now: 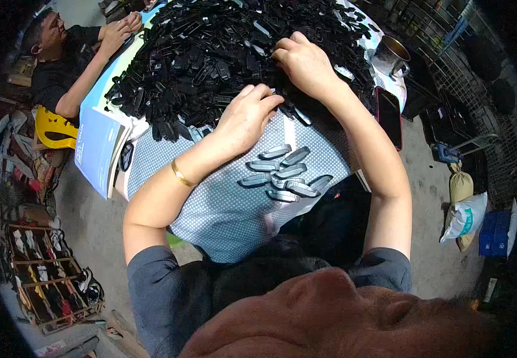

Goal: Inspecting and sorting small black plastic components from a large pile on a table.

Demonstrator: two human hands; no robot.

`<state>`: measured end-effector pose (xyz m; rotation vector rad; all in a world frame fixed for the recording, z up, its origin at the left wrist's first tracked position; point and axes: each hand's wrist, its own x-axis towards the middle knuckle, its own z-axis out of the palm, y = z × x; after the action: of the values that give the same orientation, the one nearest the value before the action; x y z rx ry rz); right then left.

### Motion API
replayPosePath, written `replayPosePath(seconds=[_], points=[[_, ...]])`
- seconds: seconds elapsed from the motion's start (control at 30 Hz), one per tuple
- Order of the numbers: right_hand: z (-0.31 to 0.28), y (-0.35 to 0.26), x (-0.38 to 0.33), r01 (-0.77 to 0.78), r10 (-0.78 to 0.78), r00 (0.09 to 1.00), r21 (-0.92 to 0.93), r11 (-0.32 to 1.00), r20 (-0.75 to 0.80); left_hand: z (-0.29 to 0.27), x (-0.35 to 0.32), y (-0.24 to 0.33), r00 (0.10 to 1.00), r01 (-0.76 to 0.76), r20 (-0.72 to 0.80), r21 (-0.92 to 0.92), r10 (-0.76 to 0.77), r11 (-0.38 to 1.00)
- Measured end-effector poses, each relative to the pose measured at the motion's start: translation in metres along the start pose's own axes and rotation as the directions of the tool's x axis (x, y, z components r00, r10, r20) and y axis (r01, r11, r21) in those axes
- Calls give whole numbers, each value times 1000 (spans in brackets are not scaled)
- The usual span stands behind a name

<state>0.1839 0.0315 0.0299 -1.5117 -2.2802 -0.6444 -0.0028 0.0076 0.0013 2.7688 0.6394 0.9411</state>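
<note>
Sorting step: the left hand (248, 116) and right hand (305, 62), fingers curled, pick at the black clip heap (211, 53); presumably the next clip joins the sorted row (283, 174).

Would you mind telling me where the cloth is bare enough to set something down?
Bare cloth lies near the table edge, below the left hand and left of the grey pieces. The black pile crowds everything beyond both hands.

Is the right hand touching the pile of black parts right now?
Touching. The head view shows the right hand resting on the pile of black parts, its fingers curled down into the pieces with no gap visible.
</note>
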Motion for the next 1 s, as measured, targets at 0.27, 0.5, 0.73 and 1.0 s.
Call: replayPosePath(seconds=[0.27, 0.5, 0.73, 1.0], points=[[-6, 18, -2, 96, 53, 955, 474, 875, -292, 14, 14, -16, 993, -114, 60, 243, 102, 963], [-7, 11, -25, -141, 493, 866, 910, 390, -77, -8, 10, -5, 1000, 8, 14, -21, -8, 1000], [-18, -28, -44, -53, 459, 872, 964, -259, 172, -25, 14, 7, 870, 470, 316, -295, -380, 832], [-31, -49, -60, -243, 423, 899, 933, 266, 114, -16, 11, -8, 857, 283, 218, -956, -467, 73]])
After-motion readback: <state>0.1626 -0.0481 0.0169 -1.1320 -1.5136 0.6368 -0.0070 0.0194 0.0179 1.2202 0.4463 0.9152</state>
